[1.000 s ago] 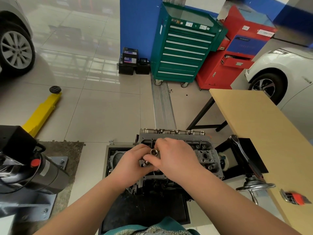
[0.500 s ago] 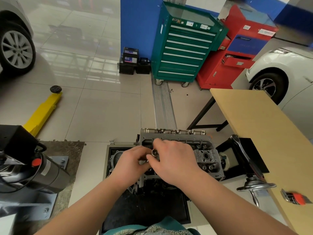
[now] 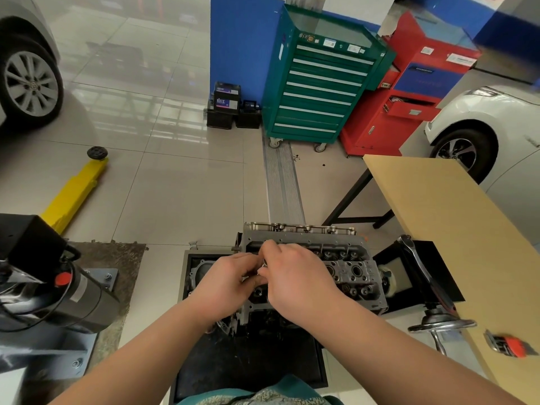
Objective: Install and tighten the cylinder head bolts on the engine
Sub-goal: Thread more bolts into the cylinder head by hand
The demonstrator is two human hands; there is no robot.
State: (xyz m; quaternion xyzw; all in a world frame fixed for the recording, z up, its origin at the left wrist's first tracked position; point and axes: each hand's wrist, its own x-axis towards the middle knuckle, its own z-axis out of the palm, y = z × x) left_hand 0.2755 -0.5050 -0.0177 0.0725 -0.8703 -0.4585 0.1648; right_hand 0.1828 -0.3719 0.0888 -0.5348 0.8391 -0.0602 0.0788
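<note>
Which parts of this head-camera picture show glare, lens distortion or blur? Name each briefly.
Head view: the glossy floor tiles carry pale glare and reflections; the wide lens bows the wooden table edge and the green tool cabinet; the top right corner is smeared; the small metal part between the left hand and right hand is too small to identify.

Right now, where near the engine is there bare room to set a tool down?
The wooden table is bare from its far edge to the orange tool. Crowded: both hands cover the cylinder head.
</note>
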